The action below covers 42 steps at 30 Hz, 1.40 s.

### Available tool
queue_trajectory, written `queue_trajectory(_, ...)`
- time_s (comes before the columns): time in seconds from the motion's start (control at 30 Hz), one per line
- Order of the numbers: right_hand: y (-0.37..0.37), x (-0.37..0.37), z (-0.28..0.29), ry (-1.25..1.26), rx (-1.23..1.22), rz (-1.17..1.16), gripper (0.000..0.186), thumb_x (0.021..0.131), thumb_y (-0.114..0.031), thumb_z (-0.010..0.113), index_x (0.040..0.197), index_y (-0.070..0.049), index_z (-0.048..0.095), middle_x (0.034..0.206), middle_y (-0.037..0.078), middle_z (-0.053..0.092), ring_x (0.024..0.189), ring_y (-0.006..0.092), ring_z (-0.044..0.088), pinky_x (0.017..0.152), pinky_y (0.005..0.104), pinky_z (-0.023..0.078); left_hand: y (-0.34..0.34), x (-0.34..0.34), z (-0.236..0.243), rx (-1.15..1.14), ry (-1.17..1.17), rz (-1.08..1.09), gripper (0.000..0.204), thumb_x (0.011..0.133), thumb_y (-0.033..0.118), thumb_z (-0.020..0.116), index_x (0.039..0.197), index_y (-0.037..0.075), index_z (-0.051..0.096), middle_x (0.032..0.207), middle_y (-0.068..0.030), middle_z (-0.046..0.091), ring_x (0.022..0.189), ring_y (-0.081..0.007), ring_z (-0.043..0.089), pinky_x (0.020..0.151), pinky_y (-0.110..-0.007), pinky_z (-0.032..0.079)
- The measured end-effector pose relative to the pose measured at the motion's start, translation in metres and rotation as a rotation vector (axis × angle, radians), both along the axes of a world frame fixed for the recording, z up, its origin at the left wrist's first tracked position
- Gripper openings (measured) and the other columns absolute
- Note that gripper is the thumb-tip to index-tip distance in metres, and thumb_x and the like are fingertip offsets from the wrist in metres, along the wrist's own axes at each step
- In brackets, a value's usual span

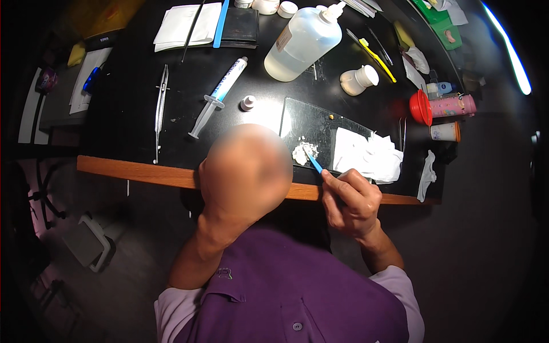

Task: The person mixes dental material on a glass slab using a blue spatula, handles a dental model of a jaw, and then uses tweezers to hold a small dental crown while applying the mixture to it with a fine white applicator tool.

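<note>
Left of the glass plate, the left hand is blurred, its hold impossible to tell. On the plate, white material seems part-worked, lumps remaining; a blue tool touches it, pinched by the right hand on the plate's near side.

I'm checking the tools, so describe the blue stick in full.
The blue stick is slim and smooth, plastic by its look. The right hand grips it between thumb and fingers, hiding its near end. It slants forward and leftward, its tip at a crumbly white heap on the glass plate; how deep it sits cannot be told.
</note>
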State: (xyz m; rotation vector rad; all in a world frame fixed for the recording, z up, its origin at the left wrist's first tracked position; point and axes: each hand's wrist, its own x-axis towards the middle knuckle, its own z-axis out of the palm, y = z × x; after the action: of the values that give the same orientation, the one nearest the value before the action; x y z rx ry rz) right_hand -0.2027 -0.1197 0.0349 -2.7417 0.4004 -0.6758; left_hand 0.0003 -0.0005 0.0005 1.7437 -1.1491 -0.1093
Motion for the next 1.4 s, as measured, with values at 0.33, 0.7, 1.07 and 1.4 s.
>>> queue_trajectory(0.33,-0.001,0.003,0.000,-0.033,0.069,-0.044,0.033,0.074,0.011,0.077,0.107,0.006,0.080,0.069,0.006,0.057,0.053,0.0142,0.057,0.047,0.0292,0.044,0.000,0.001,0.001,-0.008,-0.018,0.000,0.008,0.078,0.005,0.086,0.085,0.005,0.083,0.082,-0.0036,0.067,0.059,-0.0190,0.063,0.056,-0.034,0.047)
queue_trajectory(0.7,-0.003,0.001,0.005,0.005,0.080,-0.019,0.034,0.071,0.009,0.079,0.105,0.003,0.083,0.068,0.005,0.056,0.052,0.0127,0.055,0.047,0.0288,0.041,0.000,0.000,0.001,0.004,0.010,-0.002,0.010,0.077,0.004,0.086,0.087,0.005,0.083,0.082,-0.0043,0.067,0.058,-0.0170,0.061,0.056,-0.033,0.046)
queue_trajectory(1.07,-0.005,-0.003,0.003,-0.020,-0.050,0.084,0.046,0.070,0.005,0.083,0.115,-0.001,0.082,0.072,0.003,0.055,0.054,0.0132,0.053,0.046,0.0295,0.040,0.000,0.001,0.001,0.005,0.016,-0.011,0.011,0.077,0.002,0.086,0.088,0.005,0.083,0.082,-0.0038,0.067,0.056,-0.0164,0.059,0.055,-0.032,0.045)
queue_trajectory(1.4,-0.010,-0.004,0.005,-0.014,0.038,0.075,0.044,0.070,0.006,0.079,0.113,0.004,0.081,0.071,0.004,0.054,0.052,0.0136,0.052,0.045,0.0299,0.040,-0.001,0.001,0.008,0.033,0.021,-0.061,0.019,0.075,-0.006,0.085,0.092,0.001,0.083,0.083,-0.0066,0.067,0.055,-0.0126,0.054,0.053,-0.028,0.041)
